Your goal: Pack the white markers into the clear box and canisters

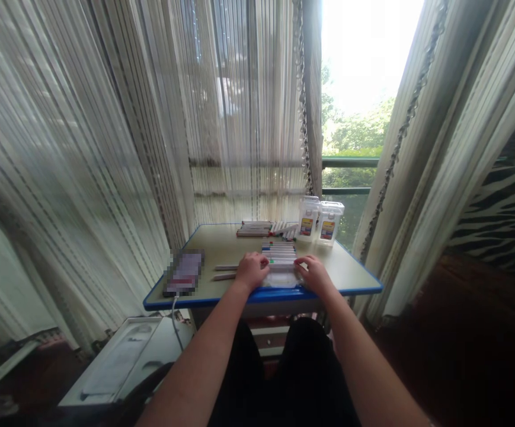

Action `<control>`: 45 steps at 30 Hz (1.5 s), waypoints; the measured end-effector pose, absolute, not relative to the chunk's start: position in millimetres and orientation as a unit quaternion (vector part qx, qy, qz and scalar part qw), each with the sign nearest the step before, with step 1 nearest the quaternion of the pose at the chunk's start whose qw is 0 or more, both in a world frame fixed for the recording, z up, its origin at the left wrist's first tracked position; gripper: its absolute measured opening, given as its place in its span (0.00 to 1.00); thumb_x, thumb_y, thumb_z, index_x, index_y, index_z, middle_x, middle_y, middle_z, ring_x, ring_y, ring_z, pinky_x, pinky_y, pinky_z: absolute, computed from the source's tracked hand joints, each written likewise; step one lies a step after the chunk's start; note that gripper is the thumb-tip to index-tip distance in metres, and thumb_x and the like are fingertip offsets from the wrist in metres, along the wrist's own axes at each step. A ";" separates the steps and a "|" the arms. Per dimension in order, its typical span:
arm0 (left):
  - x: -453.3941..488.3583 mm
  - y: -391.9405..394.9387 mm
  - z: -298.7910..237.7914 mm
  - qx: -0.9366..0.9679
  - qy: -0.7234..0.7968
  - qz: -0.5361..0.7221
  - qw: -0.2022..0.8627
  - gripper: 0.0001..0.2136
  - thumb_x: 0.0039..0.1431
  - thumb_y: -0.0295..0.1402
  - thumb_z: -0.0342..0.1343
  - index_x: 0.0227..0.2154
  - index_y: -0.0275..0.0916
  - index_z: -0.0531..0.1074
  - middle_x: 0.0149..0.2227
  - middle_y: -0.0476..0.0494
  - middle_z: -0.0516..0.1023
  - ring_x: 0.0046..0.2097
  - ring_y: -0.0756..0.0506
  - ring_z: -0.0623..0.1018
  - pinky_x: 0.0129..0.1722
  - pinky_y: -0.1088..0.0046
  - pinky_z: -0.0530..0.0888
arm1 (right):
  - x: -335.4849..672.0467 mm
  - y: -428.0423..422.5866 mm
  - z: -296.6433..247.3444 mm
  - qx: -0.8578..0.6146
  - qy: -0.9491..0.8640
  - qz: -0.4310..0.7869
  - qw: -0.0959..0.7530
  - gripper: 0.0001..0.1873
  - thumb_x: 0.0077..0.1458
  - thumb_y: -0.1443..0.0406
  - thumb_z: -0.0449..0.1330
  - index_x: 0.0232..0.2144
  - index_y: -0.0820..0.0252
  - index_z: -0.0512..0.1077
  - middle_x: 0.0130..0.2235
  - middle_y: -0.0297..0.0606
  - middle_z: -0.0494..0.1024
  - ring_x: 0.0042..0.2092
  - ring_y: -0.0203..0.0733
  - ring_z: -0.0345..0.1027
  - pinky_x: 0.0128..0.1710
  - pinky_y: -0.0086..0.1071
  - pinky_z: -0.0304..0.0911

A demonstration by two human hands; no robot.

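Observation:
A clear plastic case (pixel 282 277) lies at the front edge of the table, between my two hands. Just beyond it, a row of white markers (pixel 279 251) with differently coloured ends lies side by side. My left hand (pixel 252 270) has its fingers closed at the left end of a white marker (pixel 281 261) with a green tip. At that marker's right end, my right hand (pixel 311 272) pinches with bent fingers. Both hands partly cover the case's sides. Two loose markers (pixel 225 272) lie left of my left hand, their right ends hidden by it.
Two upright clear plastic cases (pixel 328 223) with labels stand at the back right of the blue-edged table (pixel 355 274). More markers (pixel 255 229) are heaped at the back. A blurred phone (pixel 184 271) with a white cable (pixel 175 317) rests at the left. Curtains hang behind.

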State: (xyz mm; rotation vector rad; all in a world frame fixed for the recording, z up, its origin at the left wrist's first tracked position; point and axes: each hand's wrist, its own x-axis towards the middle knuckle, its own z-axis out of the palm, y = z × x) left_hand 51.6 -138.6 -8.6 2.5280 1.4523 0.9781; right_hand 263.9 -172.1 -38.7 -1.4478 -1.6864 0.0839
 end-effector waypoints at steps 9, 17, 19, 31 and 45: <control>48.9 -143.3 -8.7 0.826 0.468 0.314 0.026 0.09 0.47 0.29 0.54 0.30 0.40 0.78 0.35 0.43 0.76 0.41 0.43 0.71 0.44 0.67 0.68 | 264.0 -172.0 -40.0 -0.579 -0.673 0.051 0.458 0.11 0.50 0.66 0.57 0.33 0.58 0.78 0.36 0.41 0.76 0.40 0.43 0.69 0.46 0.37 0.62; 48.6 -145.1 -7.4 0.826 0.462 0.318 0.050 0.10 0.46 0.27 0.55 0.33 0.39 0.76 0.35 0.44 0.77 0.40 0.44 0.73 0.45 0.68 0.69 | 264.2 -175.3 -38.4 -0.576 -0.678 0.061 0.453 0.10 0.48 0.66 0.59 0.34 0.58 0.78 0.37 0.41 0.76 0.41 0.44 0.68 0.47 0.37 0.61; 48.9 -145.1 -7.2 0.822 0.458 0.333 0.063 0.13 0.47 0.26 0.54 0.37 0.39 0.75 0.35 0.45 0.77 0.39 0.46 0.74 0.44 0.69 0.69 | 264.2 -176.5 -37.3 -0.575 -0.681 0.063 0.449 0.10 0.48 0.65 0.59 0.33 0.58 0.78 0.36 0.41 0.76 0.41 0.44 0.68 0.46 0.36 0.61; 49.3 -143.9 -8.7 0.829 0.452 0.325 0.057 0.08 0.47 0.28 0.56 0.30 0.39 0.78 0.36 0.44 0.77 0.41 0.45 0.73 0.46 0.68 0.69 | 262.3 -179.2 -35.4 -0.575 -0.677 0.078 0.452 0.15 0.49 0.64 0.57 0.40 0.59 0.76 0.36 0.41 0.74 0.40 0.43 0.67 0.43 0.36 0.62; 49.5 -144.5 -8.7 0.832 0.466 0.298 0.043 0.10 0.49 0.30 0.54 0.33 0.41 0.79 0.37 0.44 0.77 0.41 0.45 0.73 0.46 0.69 0.68 | 258.8 -181.8 -30.7 -0.590 -0.668 0.095 0.443 0.10 0.49 0.64 0.58 0.30 0.58 0.79 0.35 0.40 0.74 0.38 0.42 0.68 0.43 0.35 0.61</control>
